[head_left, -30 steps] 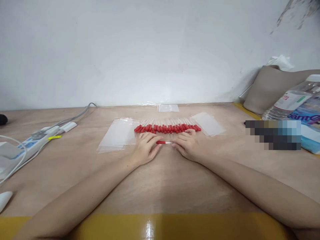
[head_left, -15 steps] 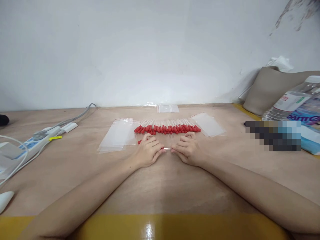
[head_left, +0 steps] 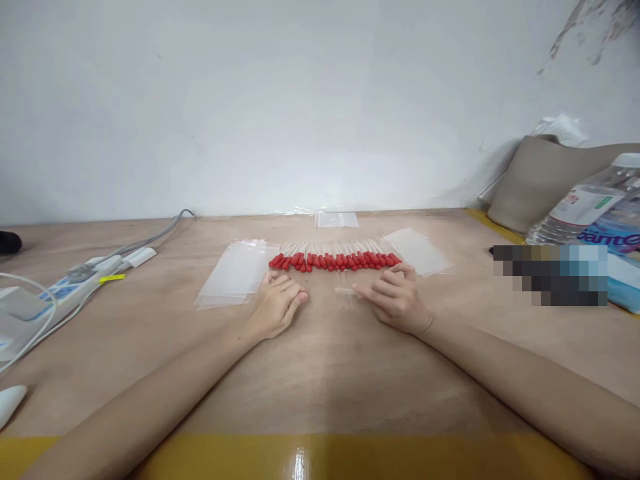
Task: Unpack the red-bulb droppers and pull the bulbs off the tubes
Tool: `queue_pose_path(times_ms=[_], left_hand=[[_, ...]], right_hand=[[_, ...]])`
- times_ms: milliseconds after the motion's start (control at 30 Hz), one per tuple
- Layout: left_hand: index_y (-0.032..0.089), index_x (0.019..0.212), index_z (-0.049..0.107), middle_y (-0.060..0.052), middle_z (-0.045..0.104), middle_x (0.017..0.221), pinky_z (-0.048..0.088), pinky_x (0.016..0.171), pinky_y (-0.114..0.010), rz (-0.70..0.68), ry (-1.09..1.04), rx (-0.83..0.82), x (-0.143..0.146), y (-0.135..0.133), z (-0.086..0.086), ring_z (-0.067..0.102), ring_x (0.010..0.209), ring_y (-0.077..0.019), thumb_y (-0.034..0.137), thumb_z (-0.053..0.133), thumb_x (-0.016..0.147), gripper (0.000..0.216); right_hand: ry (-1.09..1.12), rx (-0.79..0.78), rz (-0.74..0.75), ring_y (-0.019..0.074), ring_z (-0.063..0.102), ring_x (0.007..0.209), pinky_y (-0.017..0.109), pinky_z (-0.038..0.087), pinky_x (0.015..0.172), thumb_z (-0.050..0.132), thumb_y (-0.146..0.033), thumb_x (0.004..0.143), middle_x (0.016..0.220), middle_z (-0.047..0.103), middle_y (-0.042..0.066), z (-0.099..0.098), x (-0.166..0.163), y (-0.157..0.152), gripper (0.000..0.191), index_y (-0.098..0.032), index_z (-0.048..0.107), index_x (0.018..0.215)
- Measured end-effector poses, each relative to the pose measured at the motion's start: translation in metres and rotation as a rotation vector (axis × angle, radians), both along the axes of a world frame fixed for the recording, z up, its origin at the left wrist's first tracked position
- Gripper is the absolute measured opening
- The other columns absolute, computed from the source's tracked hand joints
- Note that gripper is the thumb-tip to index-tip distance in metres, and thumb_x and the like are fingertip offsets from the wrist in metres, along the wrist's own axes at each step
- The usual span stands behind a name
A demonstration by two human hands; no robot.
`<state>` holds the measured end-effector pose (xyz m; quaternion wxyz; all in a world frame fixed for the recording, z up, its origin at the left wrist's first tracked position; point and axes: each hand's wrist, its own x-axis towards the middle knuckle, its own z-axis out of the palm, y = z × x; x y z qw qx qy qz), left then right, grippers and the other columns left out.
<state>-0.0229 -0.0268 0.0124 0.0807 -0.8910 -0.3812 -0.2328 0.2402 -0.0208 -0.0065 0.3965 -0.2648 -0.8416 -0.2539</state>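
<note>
**Two hands on the near side of a row of red-bulbed droppers**

On the table [head_left: 320, 380], the droppers [head_left: 335, 262] side by side in a long row, red bulbs toward the person, pale thin stems toward the wall [head_left: 300, 113]. Just short of the row's left part, the left hand [head_left: 278, 303], fingers curled, thumb close to the forefinger. Cannot tell of anything inside that narrow curl.

Just short of the row's right part, the right hand [head_left: 396, 297], forefinger pointing left, other fingers bent. Right by that fingertip, near the middle of the gap between both hands, a clear tube [head_left: 345, 291], blurred and lying crosswise. Cannot tell of touch or grip there. Just beyond it, a few more clear stems [head_left: 343, 275], lengthwise and close to the bulbs.

Flanking the row, flat clear bags: a left stack [head_left: 231, 275] near the left hand, a right stack [head_left: 419, 251] beyond the right hand. Behind the row, near the wall, a small bag [head_left: 337, 219]. Far left, a power strip [head_left: 63, 293] with a grey cable [head_left: 145, 235] and a yellow tag [head_left: 113, 278]. Far right, a bottle [head_left: 575, 208], tilted, and a blue pack [head_left: 621, 283]. Along the near edge, a yellow band [head_left: 250, 457].
</note>
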Motion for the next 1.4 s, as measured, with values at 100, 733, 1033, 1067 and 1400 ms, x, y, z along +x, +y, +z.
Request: queue_pose_path(times_ms=[100,733,1033,1067,1400], left_hand=[[0.017,0.099,0.055,-0.006,0.057,0.084,0.037,0.077,-0.036,0.121,-0.093,-0.031,-0.015,0.004,0.008,0.052,0.081,-0.0187,0.027,0.027,0.091,0.030],[0.019,0.099,0.057,-0.005,0.063,0.093,0.045,0.073,-0.032,0.370,-0.235,-0.093,-0.033,0.025,-0.002,0.059,0.078,-0.0185,0.038,0.040,0.087,0.029],[0.021,0.086,0.063,-0.006,0.059,0.090,0.037,0.078,-0.039,0.381,0.020,0.185,-0.020,0.052,0.016,0.050,0.088,-0.0243,0.042,0.052,0.079,0.025],[0.021,0.085,0.063,-0.007,0.059,0.091,0.037,0.077,-0.040,0.392,0.038,0.182,-0.018,0.057,0.016,0.049,0.089,-0.0253,0.044,0.053,0.078,0.027],[0.019,0.076,0.062,-0.006,0.060,0.088,0.033,0.075,-0.038,0.388,-0.172,0.261,-0.008,0.054,0.007,0.048,0.087,-0.0235,0.036,0.051,0.081,0.020]], right_hand=[[0.141,-0.166,-0.154,0.0106,0.049,0.065,0.032,0.026,0.076,0.051,-0.022,0.083,0.068,0.063,-0.001,-0.003,0.003,0.007,0.017,-0.021,0.064,0.094],[-0.044,-0.419,-0.194,0.0181,0.053,0.083,0.035,0.025,0.077,0.047,-0.039,0.085,0.092,0.066,0.007,0.003,-0.014,0.000,0.029,-0.020,0.063,0.100],[-0.118,-0.508,-0.138,0.0182,0.047,0.080,0.036,0.024,0.077,0.044,-0.054,0.082,0.081,0.060,0.007,0.005,-0.019,0.002,0.045,-0.018,0.061,0.103],[-0.118,-0.505,-0.133,0.0183,0.047,0.080,0.036,0.024,0.078,0.043,-0.054,0.082,0.081,0.060,0.007,0.005,-0.019,0.002,0.045,-0.018,0.061,0.104],[-0.129,-0.537,-0.129,0.0188,0.049,0.084,0.037,0.027,0.079,0.042,-0.055,0.082,0.090,0.058,0.007,0.006,-0.019,0.003,0.048,-0.019,0.058,0.109]])
